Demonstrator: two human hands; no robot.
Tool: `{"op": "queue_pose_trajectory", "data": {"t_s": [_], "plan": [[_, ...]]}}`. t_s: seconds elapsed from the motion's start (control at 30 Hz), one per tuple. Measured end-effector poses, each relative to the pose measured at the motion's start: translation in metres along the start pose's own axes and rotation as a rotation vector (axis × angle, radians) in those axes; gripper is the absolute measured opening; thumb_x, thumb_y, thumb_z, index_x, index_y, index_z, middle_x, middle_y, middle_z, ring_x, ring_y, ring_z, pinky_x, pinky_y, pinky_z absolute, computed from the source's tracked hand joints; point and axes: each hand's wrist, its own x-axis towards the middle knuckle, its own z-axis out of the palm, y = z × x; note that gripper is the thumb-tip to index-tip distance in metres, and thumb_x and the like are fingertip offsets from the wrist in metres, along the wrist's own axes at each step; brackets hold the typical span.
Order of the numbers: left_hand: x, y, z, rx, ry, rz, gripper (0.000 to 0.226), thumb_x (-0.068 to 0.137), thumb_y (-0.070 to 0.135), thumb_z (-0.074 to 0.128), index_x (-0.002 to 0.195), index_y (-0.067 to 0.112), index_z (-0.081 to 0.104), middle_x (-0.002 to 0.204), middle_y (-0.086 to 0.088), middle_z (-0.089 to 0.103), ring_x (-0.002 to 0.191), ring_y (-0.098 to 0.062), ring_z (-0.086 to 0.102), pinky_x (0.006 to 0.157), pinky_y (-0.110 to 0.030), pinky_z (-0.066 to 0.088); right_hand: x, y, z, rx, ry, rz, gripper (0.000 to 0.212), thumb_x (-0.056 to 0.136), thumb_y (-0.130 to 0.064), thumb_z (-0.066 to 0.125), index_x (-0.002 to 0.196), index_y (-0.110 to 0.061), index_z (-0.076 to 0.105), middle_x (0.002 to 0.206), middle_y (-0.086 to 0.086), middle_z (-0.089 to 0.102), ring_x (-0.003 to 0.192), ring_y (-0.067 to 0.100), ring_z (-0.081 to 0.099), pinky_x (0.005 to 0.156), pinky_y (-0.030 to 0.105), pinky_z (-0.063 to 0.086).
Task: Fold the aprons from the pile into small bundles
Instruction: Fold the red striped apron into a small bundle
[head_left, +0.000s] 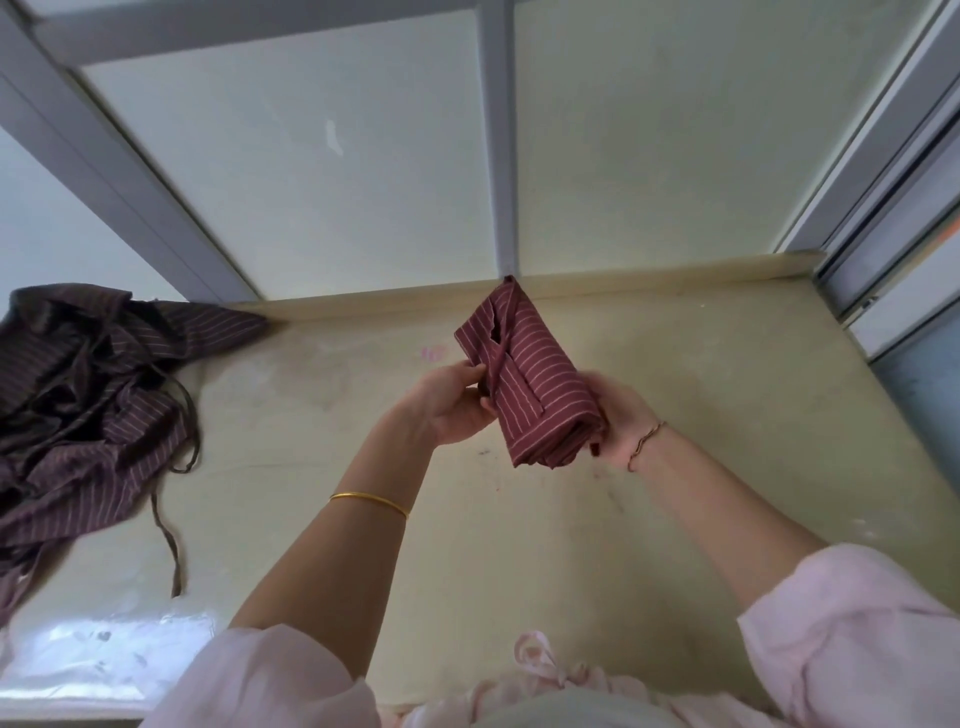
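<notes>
A maroon apron with thin pale stripes is folded into a compact bundle (535, 379) and held in the air above the middle of the pale yellow counter (701, 395). My right hand (621, 421) grips the bundle's lower right end from behind. My left hand (452, 400) pinches a strap that wraps across the bundle's left side. A loose pile of dark striped aprons (88, 395) lies at the counter's far left, its ties trailing toward the front edge.
Frosted glass panes in grey frames (498, 156) rise right behind the counter, and a sliding window frame (893, 218) stands at the right. A shiny plastic sheet (104, 649) covers the counter's front left corner. Pink sleeves fill the bottom of the view.
</notes>
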Motion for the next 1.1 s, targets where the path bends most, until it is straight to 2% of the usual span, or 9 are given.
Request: {"op": "queue_pose_trajectory", "data": {"t_s": [0.13,0.23,0.37,0.5,0.67,0.77,0.87,0.97,1.1], "plan": [[0.008,-0.007,-0.001,0.02,0.092,0.004,0.023,0.103,0.01,0.027,0.107,0.012,0.05,0.089,-0.008,0.055,0.07,-0.014,0.051,0.041,-0.016,0.04,-0.013,-0.026,0.021,-0.527,-0.034,0.047,0.078,0.062,-0.07,0.067,0.107,-0.007,0.06,0.099,0.008,0.069,0.089,0.027,0.067,0.09,0.043,0.052],[0.01,-0.012,0.001,0.148,0.168,0.06,0.025,0.103,0.01,0.029,0.121,0.009,0.047,0.096,-0.009,0.055,0.072,-0.015,0.054,0.045,-0.021,0.045,-0.014,-0.027,0.031,-0.871,0.108,-0.1,0.049,0.076,-0.043,0.071,0.108,-0.01,0.057,0.099,0.007,0.068,0.086,0.023,0.068,0.081,0.04,0.057],[0.001,-0.017,-0.002,0.967,0.372,0.121,0.022,0.099,0.022,0.045,0.113,0.006,0.052,0.081,-0.004,0.056,0.065,-0.013,0.058,0.053,-0.022,0.042,-0.011,-0.02,0.026,-1.002,0.304,-0.261,0.034,0.078,-0.033,0.065,0.095,-0.004,0.059,0.089,0.009,0.067,0.079,0.026,0.066,0.072,0.039,0.056],[-0.012,-0.017,0.004,1.576,0.251,0.158,0.015,0.09,0.013,0.055,0.089,0.005,0.067,0.075,-0.002,0.065,0.06,-0.012,0.055,0.05,-0.02,0.036,-0.015,-0.02,0.027,-1.439,0.469,-0.288,0.026,0.078,-0.034,0.059,0.087,-0.013,0.047,0.075,0.001,0.055,0.07,0.025,0.058,0.056,0.031,0.045],[-0.036,-0.011,0.029,1.925,0.209,0.358,0.024,0.089,0.033,0.057,0.084,0.017,0.074,0.099,0.001,0.064,0.095,-0.016,0.048,0.084,-0.031,0.038,-0.024,-0.01,0.03,-1.8,0.431,-0.293,0.027,0.083,-0.037,0.059,0.097,-0.018,0.046,0.09,0.001,0.057,0.078,0.025,0.057,0.061,0.028,0.039],[-0.039,-0.015,0.034,1.72,0.13,0.479,0.026,0.088,0.037,0.059,0.082,0.018,0.075,0.102,0.002,0.063,0.099,-0.019,0.052,0.089,-0.037,0.044,-0.027,0.014,0.031,-1.817,0.358,-0.397,0.027,0.088,-0.039,0.052,0.111,-0.024,0.052,0.11,0.001,0.058,0.096,0.027,0.062,0.069,0.03,0.042],[-0.031,-0.029,0.021,1.19,0.096,0.385,0.024,0.09,0.025,0.06,0.081,0.008,0.074,0.09,-0.012,0.07,0.08,-0.025,0.062,0.075,-0.038,0.051,-0.029,0.038,0.028,-1.81,0.32,-0.359,0.035,0.088,-0.033,0.052,0.123,-0.027,0.047,0.118,0.001,0.053,0.101,0.025,0.061,0.073,0.031,0.044],[-0.025,-0.044,0.002,0.739,0.071,0.254,0.021,0.093,0.007,0.051,0.087,-0.001,0.069,0.094,-0.02,0.069,0.087,-0.027,0.062,0.087,-0.038,0.05,-0.032,0.048,0.021,-1.759,0.237,-0.247,0.039,0.083,-0.038,0.056,0.116,-0.017,0.047,0.115,0.002,0.051,0.1,0.026,0.059,0.074,0.032,0.046],[-0.027,-0.051,-0.009,0.736,0.112,0.208,0.029,0.088,-0.003,0.041,0.099,-0.003,0.068,0.095,-0.015,0.068,0.091,-0.024,0.062,0.086,-0.033,0.05,-0.036,0.046,0.018,-1.431,0.021,-0.245,0.02,0.084,-0.031,0.06,0.097,-0.016,0.058,0.095,0.003,0.061,0.088,0.023,0.061,0.07,0.029,0.046]]}}
